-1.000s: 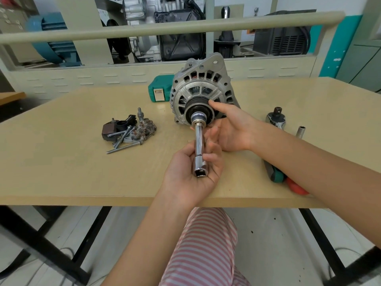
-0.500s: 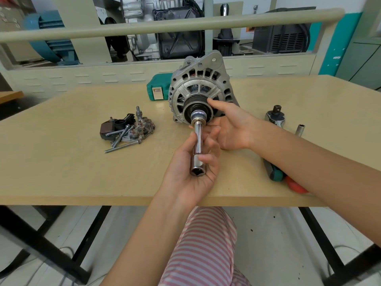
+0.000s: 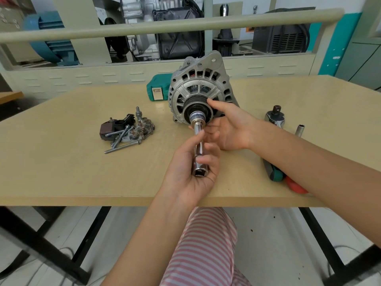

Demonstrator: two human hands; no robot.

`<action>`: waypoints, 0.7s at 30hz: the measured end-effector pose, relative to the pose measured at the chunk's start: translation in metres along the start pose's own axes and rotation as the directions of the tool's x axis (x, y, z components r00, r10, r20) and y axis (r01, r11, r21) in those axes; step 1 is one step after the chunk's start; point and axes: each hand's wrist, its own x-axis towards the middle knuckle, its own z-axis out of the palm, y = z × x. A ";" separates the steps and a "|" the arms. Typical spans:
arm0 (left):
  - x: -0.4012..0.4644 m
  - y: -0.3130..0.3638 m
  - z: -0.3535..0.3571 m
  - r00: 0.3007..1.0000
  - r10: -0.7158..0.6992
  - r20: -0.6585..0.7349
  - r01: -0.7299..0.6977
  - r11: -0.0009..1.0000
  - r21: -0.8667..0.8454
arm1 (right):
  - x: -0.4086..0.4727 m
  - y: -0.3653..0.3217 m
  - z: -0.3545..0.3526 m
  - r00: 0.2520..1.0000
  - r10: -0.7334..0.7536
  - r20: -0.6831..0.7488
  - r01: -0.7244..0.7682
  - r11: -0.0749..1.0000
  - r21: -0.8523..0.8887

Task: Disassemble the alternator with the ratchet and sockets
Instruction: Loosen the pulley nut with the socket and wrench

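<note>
We grip the extension bar (image 3: 199, 149) in our left hand (image 3: 192, 168); its long axis runs from the desk's (image 3: 61, 162) near edge into the alternator (image 3: 199, 89) pulley, which our right hand (image 3: 228, 129) steadies with relaxed fingers.

The alternator (image 3: 199, 87) stood mid-worktop (image 3: 61, 172), with both hands crowding its near face: the left hand (image 3: 191, 172) held the long socket (image 3: 199, 149) pointing out toward the front edge, the right hand (image 3: 231, 129) lay against the pulley. To the left, a heap of bolts and parts (image 3: 126, 131) blocked part of the way, with bare worktop around it. On the right, the ratchet (image 3: 276, 118) and a small socket (image 3: 299, 130) lay under the right forearm. A green case (image 3: 157, 89) sat behind the alternator.
</note>
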 end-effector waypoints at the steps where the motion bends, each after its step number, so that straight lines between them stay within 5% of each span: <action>1: 0.000 0.000 0.000 1.000 0.005 0.000 -0.005 1.000 0.003 | 0.000 0.000 0.000 1.000 0.000 0.002 0.000 1.000 0.004; 21: 0.000 0.001 -0.004 0.999 -0.025 0.022 0.027 0.996 -0.088 | 0.000 -0.001 -0.002 0.999 0.007 0.044 -0.007 1.000 0.008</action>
